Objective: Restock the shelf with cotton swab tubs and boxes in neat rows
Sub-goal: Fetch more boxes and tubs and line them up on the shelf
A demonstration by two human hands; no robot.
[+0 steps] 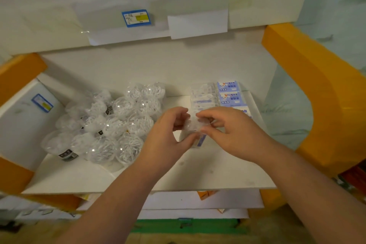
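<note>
Both hands hold one clear plastic box of cotton swabs point(195, 133) just above the white shelf point(198, 168), mid-right. My left hand point(168, 134) grips its left side and my right hand point(227, 130) pinches its top right. Fingers hide much of the box; a blue label shows at its lower end. Several round clear tubs of swabs point(111, 123) crowd the shelf's left half. Behind my hands, clear boxes point(202, 95) and blue-and-white printed boxes point(229, 95) stand in two rows running to the back.
Orange shelf supports stand at the right point(316, 89) and left point(17, 71). A blue-and-yellow price tag point(136, 18) hangs on the upper shelf edge; another tag point(42, 103) sits on the white panel at left. Lower shelves show below the front edge.
</note>
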